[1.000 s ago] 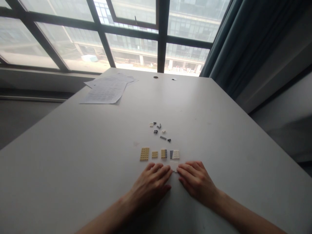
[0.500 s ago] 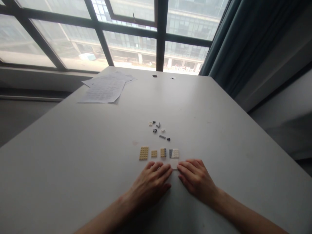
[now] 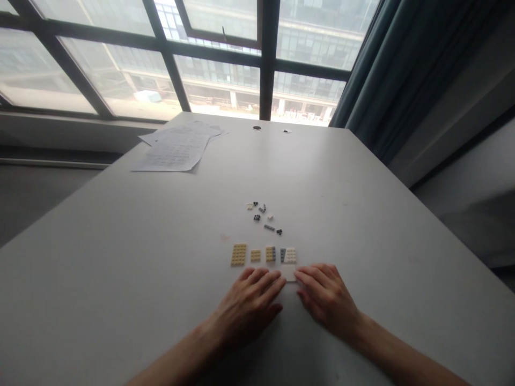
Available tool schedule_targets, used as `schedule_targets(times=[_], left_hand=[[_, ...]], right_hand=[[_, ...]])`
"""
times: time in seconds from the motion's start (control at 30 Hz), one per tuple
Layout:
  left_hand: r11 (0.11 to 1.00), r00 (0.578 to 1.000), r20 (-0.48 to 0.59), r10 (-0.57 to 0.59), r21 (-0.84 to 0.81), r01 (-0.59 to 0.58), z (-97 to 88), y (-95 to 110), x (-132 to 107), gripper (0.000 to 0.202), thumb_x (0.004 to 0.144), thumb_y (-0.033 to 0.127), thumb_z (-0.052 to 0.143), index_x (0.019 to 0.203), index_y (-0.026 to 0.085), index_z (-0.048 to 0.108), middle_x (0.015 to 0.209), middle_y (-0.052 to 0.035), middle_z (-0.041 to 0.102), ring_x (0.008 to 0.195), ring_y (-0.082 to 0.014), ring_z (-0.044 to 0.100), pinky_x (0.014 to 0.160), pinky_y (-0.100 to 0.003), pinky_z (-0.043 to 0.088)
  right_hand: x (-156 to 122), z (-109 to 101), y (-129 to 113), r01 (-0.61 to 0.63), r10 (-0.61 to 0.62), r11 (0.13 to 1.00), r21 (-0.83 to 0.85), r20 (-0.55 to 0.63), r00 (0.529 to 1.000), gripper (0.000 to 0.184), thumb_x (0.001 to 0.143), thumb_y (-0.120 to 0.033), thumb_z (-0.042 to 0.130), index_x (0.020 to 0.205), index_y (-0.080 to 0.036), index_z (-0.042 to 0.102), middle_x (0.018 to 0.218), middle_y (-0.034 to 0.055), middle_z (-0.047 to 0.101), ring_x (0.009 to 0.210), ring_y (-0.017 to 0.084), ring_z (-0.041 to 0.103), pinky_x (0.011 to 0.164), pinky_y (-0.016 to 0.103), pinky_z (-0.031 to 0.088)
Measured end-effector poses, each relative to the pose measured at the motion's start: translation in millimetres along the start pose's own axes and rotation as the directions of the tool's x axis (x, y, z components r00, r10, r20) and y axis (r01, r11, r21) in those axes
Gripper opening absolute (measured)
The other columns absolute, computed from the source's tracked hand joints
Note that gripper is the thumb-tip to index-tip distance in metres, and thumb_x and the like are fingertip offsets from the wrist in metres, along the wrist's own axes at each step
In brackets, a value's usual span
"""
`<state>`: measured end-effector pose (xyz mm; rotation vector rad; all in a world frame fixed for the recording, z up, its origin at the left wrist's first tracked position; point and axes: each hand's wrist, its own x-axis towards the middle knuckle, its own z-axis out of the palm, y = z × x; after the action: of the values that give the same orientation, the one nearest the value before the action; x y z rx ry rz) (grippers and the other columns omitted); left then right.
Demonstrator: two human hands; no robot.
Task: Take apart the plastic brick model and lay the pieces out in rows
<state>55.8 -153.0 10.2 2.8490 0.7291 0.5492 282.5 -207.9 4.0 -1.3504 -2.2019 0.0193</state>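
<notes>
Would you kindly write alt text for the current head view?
A left hand and right hand flank a flat white piece on a white table; beyond it lie a row of tan, grey and white studded bricks and scattered smaller pieces.

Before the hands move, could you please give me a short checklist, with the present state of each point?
1. Left hand at the left side of the white flat piece: ok.
2. Right hand at its right side: ok.
3. White flat piece firmly gripped, not only touched: cannot tell.
4. Tan-and-grey studded piece uncovered by the hands: ok.
5. Loose grey bar apart from both hands: ok.
6. Paper sheets away from the hands: ok.
</notes>
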Motion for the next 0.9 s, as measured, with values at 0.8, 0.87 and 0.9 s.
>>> schedule_targets(times=[0.8, 0.87, 0.9], left_hand=[[0.825, 0.816, -0.127, -0.564, -0.042, 0.564, -8.2, -158.2, 86.3, 0.025, 0.085, 0.034, 0.053, 0.098, 0.021, 0.070, 0.110, -0.0083, 0.062, 0.105, -0.0290, 0.052, 0.094, -0.044, 0.041], [0.828, 0.815, -0.141, -0.561, -0.091, 0.554, -10.5, -153.7, 83.4, 0.024, 0.084, 0.032, 0.054, 0.097, 0.019, 0.070, 0.110, -0.0083, 0.063, 0.107, -0.0282, 0.052, 0.097, -0.044, 0.040], [0.832, 0.818, -0.149, -0.555, -0.105, 0.545, -12.3, -149.5, 81.9, 0.024, 0.085, 0.032, 0.054, 0.098, 0.019, 0.069, 0.110, -0.0080, 0.063, 0.106, -0.0269, 0.052, 0.097, -0.043, 0.040]], right_hand=[[2.7, 0.9, 7.1, -0.054, 0.067, 0.994, 0.099, -0.129, 0.989, 0.020, 0.089, -0.017, 0.053, 0.106, -0.019, 0.062, 0.097, 0.0071, 0.066, 0.090, 0.020, 0.057, 0.082, 0.038, 0.043], [3.3, 1.0, 7.4, -0.061, 0.075, 0.992, 0.106, -0.136, 0.988, 0.019, 0.089, -0.017, 0.053, 0.105, -0.020, 0.063, 0.096, 0.0070, 0.066, 0.089, 0.020, 0.058, 0.082, 0.038, 0.044], [3.4, 1.1, 7.8, -0.067, 0.082, 0.992, 0.110, -0.142, 0.986, 0.019, 0.089, -0.018, 0.053, 0.104, -0.020, 0.063, 0.096, 0.0071, 0.066, 0.089, 0.020, 0.058, 0.082, 0.038, 0.044]])
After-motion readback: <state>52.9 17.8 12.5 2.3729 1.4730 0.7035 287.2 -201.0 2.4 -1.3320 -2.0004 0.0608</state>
